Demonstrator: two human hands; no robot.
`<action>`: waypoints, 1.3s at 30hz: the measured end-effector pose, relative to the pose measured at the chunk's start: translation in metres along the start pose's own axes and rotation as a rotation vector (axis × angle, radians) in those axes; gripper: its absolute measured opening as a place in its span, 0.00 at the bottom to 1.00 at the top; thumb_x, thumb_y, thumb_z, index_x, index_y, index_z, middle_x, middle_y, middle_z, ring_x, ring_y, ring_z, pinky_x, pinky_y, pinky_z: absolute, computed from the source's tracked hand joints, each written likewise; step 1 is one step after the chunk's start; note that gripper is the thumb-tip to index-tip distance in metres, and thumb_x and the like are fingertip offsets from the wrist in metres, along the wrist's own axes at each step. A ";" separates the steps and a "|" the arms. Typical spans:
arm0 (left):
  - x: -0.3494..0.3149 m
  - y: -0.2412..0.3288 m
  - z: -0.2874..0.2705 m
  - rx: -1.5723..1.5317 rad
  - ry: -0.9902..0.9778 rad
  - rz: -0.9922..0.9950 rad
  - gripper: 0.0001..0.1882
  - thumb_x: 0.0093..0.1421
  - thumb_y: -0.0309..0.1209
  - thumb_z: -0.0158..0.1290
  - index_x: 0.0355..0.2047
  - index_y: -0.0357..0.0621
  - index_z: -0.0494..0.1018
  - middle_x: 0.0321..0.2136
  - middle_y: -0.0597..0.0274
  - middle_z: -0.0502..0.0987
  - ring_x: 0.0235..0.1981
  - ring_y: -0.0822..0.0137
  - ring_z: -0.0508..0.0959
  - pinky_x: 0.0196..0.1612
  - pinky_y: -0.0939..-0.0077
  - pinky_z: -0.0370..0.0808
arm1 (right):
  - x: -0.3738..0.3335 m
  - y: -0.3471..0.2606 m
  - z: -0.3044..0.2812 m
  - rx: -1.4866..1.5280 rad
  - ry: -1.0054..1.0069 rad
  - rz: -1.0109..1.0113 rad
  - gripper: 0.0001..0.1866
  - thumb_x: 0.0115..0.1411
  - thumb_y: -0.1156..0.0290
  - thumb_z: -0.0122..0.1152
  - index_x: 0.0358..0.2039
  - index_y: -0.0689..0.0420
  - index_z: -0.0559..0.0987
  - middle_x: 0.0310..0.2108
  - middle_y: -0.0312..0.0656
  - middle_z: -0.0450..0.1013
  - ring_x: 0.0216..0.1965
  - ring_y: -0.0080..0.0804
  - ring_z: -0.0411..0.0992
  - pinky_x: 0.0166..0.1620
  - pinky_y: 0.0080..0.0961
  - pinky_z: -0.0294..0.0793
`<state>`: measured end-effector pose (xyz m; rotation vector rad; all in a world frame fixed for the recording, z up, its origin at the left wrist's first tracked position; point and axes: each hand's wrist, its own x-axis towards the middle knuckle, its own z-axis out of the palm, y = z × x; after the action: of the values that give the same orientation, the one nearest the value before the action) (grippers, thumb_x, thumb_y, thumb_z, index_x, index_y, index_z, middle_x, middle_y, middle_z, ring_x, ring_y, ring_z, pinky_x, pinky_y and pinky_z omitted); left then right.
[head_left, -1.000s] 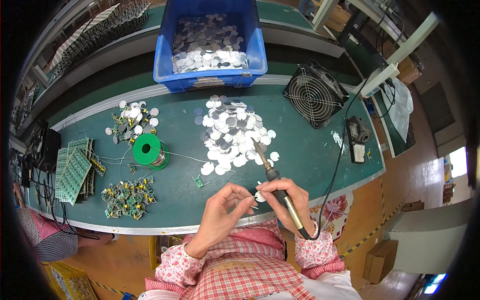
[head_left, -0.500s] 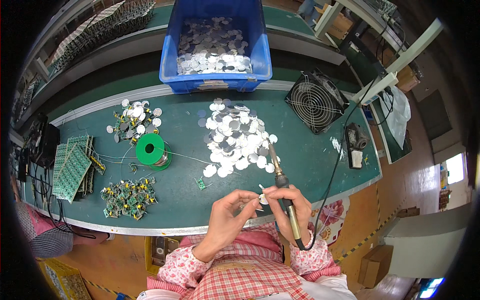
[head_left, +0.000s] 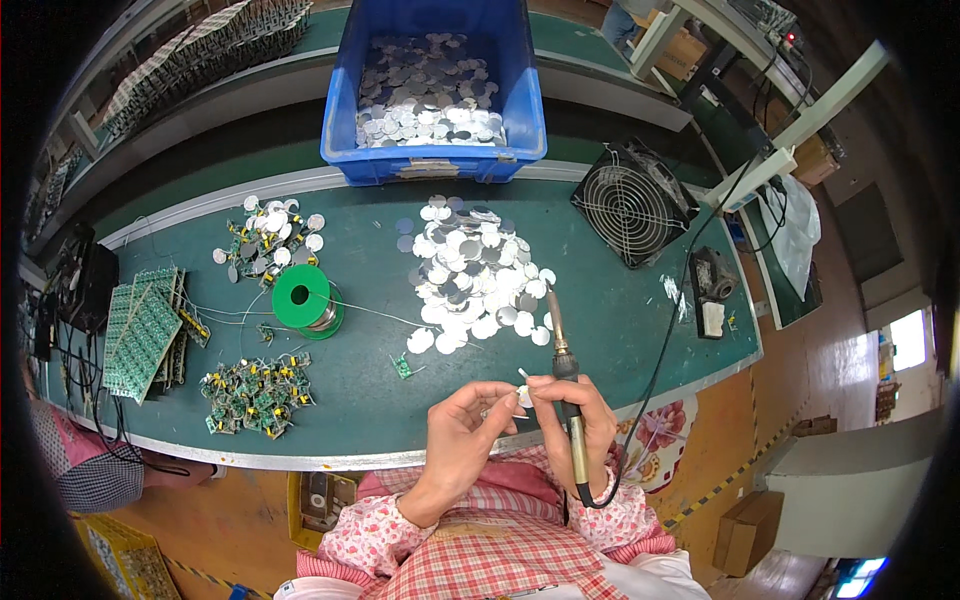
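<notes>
Both hands in my view, close together over the bench's (head_left: 350,385) near edge. Left hand (head_left: 465,428): thumb and fingers narrow, pinching a small white disc (head_left: 524,397). Right hand (head_left: 583,415): fingertips at the same disc, hand closed round the iron (head_left: 565,366); I cannot tell which fingers bear the disc. Iron's tip points away, near the heap's right side. Further in, left: a pile of small boards (head_left: 258,395). Loose board (head_left: 402,367) between pile and heap. Beyond: green spool (head_left: 300,300), then the heap of discs (head_left: 470,275). Fan (head_left: 635,205) to the right. Farthest I note: blue bin (head_left: 433,165), discs inside.
</notes>
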<state>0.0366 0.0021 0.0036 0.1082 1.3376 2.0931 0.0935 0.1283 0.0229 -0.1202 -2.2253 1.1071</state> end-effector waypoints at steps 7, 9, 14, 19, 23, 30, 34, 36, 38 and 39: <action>0.007 0.004 -0.021 0.002 0.165 0.062 0.07 0.60 0.25 0.54 0.37 0.33 0.74 0.29 0.59 0.78 0.29 0.73 0.76 0.32 0.81 0.73 | -0.002 0.035 0.020 -0.360 0.100 -0.027 0.19 0.50 0.77 0.67 0.43 0.56 0.73 0.35 0.45 0.73 0.30 0.36 0.69 0.34 0.31 0.67; 0.009 0.006 -0.026 -0.010 0.197 0.074 0.07 0.60 0.23 0.54 0.37 0.32 0.74 0.30 0.59 0.78 0.30 0.74 0.77 0.33 0.81 0.75 | -0.003 0.044 0.023 -0.712 -0.005 0.024 0.26 0.49 0.69 0.69 0.49 0.53 0.71 0.38 0.44 0.68 0.36 0.40 0.66 0.39 0.33 0.62; 0.009 0.011 -0.038 -0.010 0.211 0.102 0.07 0.60 0.24 0.54 0.37 0.32 0.74 0.29 0.59 0.78 0.30 0.73 0.77 0.32 0.82 0.75 | -0.015 0.060 -0.012 -0.901 -0.015 0.139 0.27 0.51 0.72 0.64 0.53 0.53 0.68 0.38 0.45 0.66 0.41 0.43 0.63 0.42 0.39 0.57; 0.020 0.014 -0.031 -0.013 0.204 0.012 0.08 0.59 0.26 0.55 0.36 0.33 0.74 0.26 0.59 0.77 0.25 0.74 0.74 0.32 0.81 0.71 | -0.015 0.082 -0.085 -0.976 0.240 0.104 0.18 0.56 0.72 0.60 0.48 0.57 0.73 0.34 0.43 0.69 0.36 0.37 0.68 0.40 0.30 0.66; 0.028 0.018 -0.032 -0.042 0.179 0.012 0.09 0.59 0.26 0.55 0.36 0.32 0.74 0.27 0.59 0.78 0.25 0.74 0.74 0.32 0.82 0.71 | -0.004 0.023 -0.061 -0.401 0.237 0.287 0.12 0.60 0.69 0.56 0.44 0.59 0.75 0.28 0.44 0.71 0.28 0.33 0.70 0.32 0.26 0.68; 0.033 0.019 -0.027 -0.036 0.082 0.002 0.08 0.59 0.27 0.55 0.35 0.34 0.75 0.26 0.60 0.78 0.25 0.75 0.74 0.32 0.82 0.71 | 0.005 -0.011 -0.035 -0.003 0.108 0.086 0.08 0.58 0.71 0.56 0.33 0.62 0.76 0.15 0.37 0.73 0.13 0.23 0.70 0.20 0.19 0.67; 0.033 0.023 -0.025 -0.010 0.042 -0.012 0.07 0.61 0.26 0.54 0.36 0.34 0.75 0.28 0.61 0.78 0.27 0.77 0.75 0.33 0.84 0.72 | 0.003 -0.016 -0.030 0.108 0.057 0.080 0.07 0.55 0.74 0.55 0.33 0.63 0.76 0.14 0.38 0.73 0.12 0.23 0.69 0.18 0.20 0.67; 0.033 0.023 -0.024 -0.014 0.041 -0.005 0.07 0.61 0.26 0.54 0.36 0.34 0.75 0.28 0.61 0.78 0.27 0.77 0.75 0.33 0.84 0.72 | 0.003 -0.010 -0.029 0.086 0.020 -0.050 0.07 0.53 0.75 0.55 0.32 0.64 0.76 0.12 0.37 0.72 0.11 0.22 0.68 0.17 0.20 0.66; 0.034 0.023 -0.024 -0.015 0.041 0.006 0.07 0.61 0.26 0.54 0.36 0.34 0.75 0.28 0.62 0.78 0.27 0.77 0.74 0.33 0.84 0.72 | 0.005 -0.011 -0.027 0.033 -0.043 -0.109 0.12 0.59 0.66 0.52 0.31 0.64 0.73 0.13 0.40 0.71 0.11 0.22 0.70 0.16 0.16 0.66; 0.034 0.022 -0.024 -0.024 0.045 0.009 0.07 0.61 0.26 0.54 0.36 0.34 0.75 0.28 0.62 0.78 0.27 0.77 0.74 0.33 0.84 0.72 | 0.007 -0.012 -0.026 0.033 -0.044 -0.108 0.12 0.59 0.66 0.52 0.31 0.64 0.73 0.13 0.40 0.71 0.11 0.22 0.70 0.16 0.16 0.66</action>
<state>-0.0097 -0.0042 0.0019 0.0572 1.3407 2.1301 0.1053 0.1404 0.0466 0.0383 -2.2230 1.0969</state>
